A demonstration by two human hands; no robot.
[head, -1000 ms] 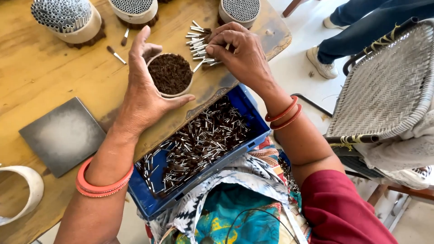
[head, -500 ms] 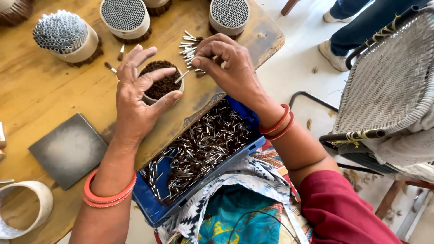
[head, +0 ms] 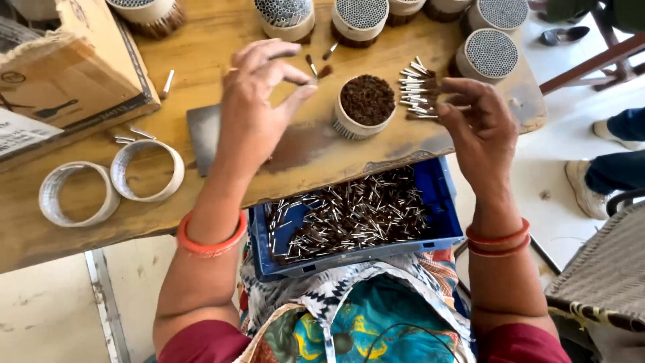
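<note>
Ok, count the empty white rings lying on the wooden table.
2. One ring lies near the table's left front edge; the other ring sits just right of it, touching, near the dark tile.

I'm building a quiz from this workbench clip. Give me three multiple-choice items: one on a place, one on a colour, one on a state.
1. Where is the blue crate?
A. on the person's lap at the table edge
B. on the cardboard box
C. on the floor

2. What colour are the bangles?
A. green
B. orange-red
C. silver

3. How is the cup of dark powder?
A. tipped over
B. lidded
C. upright and open

Answers:
1 A, it sits below the wooden table.
2 B, on both wrists.
3 C, the powder shows from above, between the left hand and right hand.
</note>
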